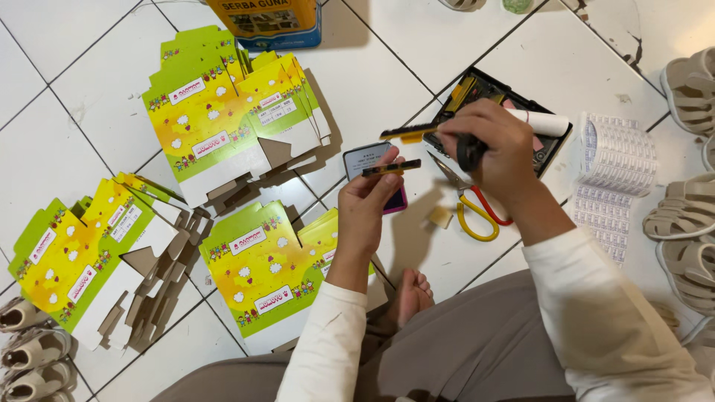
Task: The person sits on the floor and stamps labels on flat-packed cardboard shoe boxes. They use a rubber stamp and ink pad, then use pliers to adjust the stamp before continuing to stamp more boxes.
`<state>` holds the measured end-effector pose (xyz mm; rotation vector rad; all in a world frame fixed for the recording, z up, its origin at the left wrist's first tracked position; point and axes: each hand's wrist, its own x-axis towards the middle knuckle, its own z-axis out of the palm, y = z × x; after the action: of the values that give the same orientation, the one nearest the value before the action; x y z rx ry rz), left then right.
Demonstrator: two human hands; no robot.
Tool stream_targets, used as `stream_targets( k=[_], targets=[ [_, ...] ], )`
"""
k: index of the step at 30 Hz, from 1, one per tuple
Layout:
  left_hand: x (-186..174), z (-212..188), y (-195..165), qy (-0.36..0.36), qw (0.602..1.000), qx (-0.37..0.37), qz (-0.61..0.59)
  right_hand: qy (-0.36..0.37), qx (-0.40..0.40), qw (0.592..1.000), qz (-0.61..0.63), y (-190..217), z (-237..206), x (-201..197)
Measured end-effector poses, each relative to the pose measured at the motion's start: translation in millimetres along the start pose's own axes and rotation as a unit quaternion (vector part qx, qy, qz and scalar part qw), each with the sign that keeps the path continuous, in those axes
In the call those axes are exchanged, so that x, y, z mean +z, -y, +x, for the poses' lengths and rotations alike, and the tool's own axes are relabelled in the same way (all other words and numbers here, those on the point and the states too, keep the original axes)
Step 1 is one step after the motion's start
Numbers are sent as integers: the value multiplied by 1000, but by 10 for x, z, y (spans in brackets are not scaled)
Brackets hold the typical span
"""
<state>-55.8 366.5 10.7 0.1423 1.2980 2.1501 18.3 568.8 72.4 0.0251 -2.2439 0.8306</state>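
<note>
My left hand (370, 201) pinches a short dark strip with yellow marks (392, 168) between thumb and fingers, just above a small card and a pink-edged flat thing (366, 159) on the floor. My right hand (499, 145) grips the round black handle (471, 151) of a stamp tool. The tool's long black and yellow bar (406, 134) sticks out to the left, a little above the strip. Behind the right hand lies an open black tray (477, 88) with a white roll (546, 123) on its right side.
Scissors with yellow and red handles (477, 214) and a small beige block (441, 217) lie on the white tiles. Sheets of small labels (615, 170) are at right, beside beige sandals (689, 216). Three piles of flat green-yellow cartons (223, 112) (82, 253) (268, 268) fill the left. More sandals (30, 350) sit bottom left.
</note>
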Motion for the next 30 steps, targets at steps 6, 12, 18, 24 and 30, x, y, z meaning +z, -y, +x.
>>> stream_targets(
  k=[6, 12, 18, 24, 30],
  targets=[
    [170, -202, -205, -29, 995, 71, 60, 13, -6, 999, 53, 329, 27, -98],
    [23, -270, -285, -5, 986, 129, 105, 70, 221, 944, 233, -369, -154, -127],
    [-294, -588, -86, -43, 988, 140, 45, 176, 420, 889, -48, -1340, -346, 26],
    [-492, -516, 74, -56, 983, 130, 119, 129, 438, 861, 224, -1412, -433, 163],
    [-626, -482, 79, -92, 978, 110, 148, 194, 246, 949, 33, -1326, -406, 96]
  ],
)
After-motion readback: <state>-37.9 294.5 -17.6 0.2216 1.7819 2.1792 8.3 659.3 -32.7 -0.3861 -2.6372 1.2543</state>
